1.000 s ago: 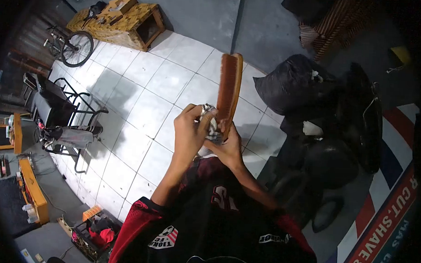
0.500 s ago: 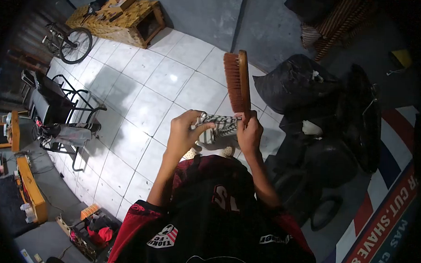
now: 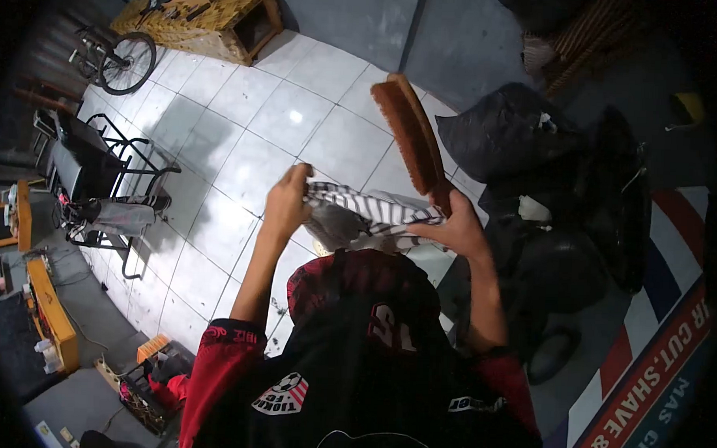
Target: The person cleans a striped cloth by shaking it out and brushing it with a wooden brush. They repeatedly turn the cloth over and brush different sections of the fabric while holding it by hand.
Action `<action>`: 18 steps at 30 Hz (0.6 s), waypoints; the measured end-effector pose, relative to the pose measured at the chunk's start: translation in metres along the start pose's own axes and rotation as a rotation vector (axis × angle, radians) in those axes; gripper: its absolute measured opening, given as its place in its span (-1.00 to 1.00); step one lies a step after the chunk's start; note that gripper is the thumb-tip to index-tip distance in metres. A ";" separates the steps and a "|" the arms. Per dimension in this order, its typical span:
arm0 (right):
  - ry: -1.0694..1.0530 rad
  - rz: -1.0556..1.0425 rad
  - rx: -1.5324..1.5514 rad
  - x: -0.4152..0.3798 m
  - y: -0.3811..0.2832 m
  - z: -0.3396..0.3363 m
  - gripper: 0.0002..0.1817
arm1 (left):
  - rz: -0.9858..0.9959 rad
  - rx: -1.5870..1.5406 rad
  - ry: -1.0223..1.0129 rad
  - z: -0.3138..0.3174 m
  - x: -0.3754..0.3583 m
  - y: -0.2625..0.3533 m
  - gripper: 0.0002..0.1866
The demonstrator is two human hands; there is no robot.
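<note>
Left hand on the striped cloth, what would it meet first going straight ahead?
Probably the grey wall beyond the tiled floor; nothing nearer shows ahead of the left hand, though depth is unclear.

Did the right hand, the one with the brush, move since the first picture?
Yes, rightward in the picture. The right hand was left of the black bag's pointed corner; now it is below the bag.

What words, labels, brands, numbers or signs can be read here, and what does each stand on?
"R CUT,SHAVE & T": sign, line cut off at both ends.
"MAS CHO": same sign, cut off.
"TJOK", "FC": shirt badge; end of first word unclear.
Other shirt lettering and large chest mark: too blurred or folded.
</note>
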State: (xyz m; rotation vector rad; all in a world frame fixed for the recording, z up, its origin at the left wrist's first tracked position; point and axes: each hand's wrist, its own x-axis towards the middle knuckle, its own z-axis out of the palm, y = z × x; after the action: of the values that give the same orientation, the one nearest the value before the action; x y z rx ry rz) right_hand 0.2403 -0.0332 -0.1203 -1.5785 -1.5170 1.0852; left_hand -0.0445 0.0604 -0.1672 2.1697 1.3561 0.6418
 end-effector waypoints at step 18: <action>1.025 -0.405 -0.618 0.025 -0.029 -0.075 -0.80 | 0.221 0.057 0.710 -0.088 0.056 0.054 -0.50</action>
State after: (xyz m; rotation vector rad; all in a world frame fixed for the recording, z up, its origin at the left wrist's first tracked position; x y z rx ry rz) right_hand 0.2948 -0.0001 -0.0653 -1.6695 -1.3360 -0.4608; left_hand -0.0413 0.1054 -0.0587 2.2472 1.4672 1.5873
